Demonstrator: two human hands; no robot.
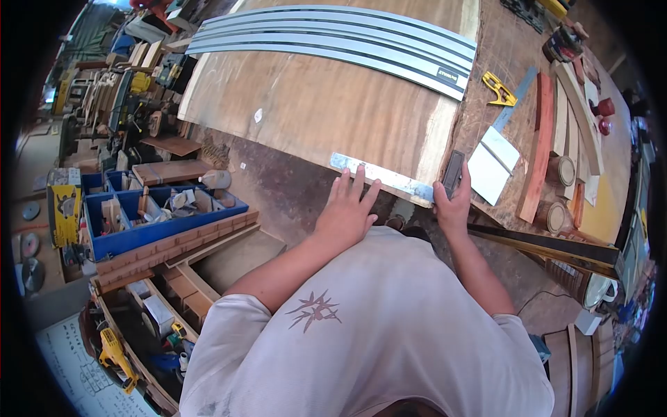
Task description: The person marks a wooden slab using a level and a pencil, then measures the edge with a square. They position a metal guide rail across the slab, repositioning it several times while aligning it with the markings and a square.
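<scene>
A large wooden slab [326, 97] lies on the workbench in front of me. Along its near edge runs a flat steel ruler [385, 178]. My left hand [345, 208] rests flat with fingers spread, fingertips pressing on the ruler's left part. My right hand [453, 201] is at the ruler's right end, gripping a small dark block [453, 170] that stands against the slab's corner. A long metal guide rail [333, 42] lies across the far part of the slab.
Right of the slab lie a yellow square [500, 89], white sheets [492, 167], wood strips [542, 146] and round tins [561, 170]. A blue bin [149, 219] of small parts and wooden shelves sit at lower left, with a yellow drill [111, 351] below.
</scene>
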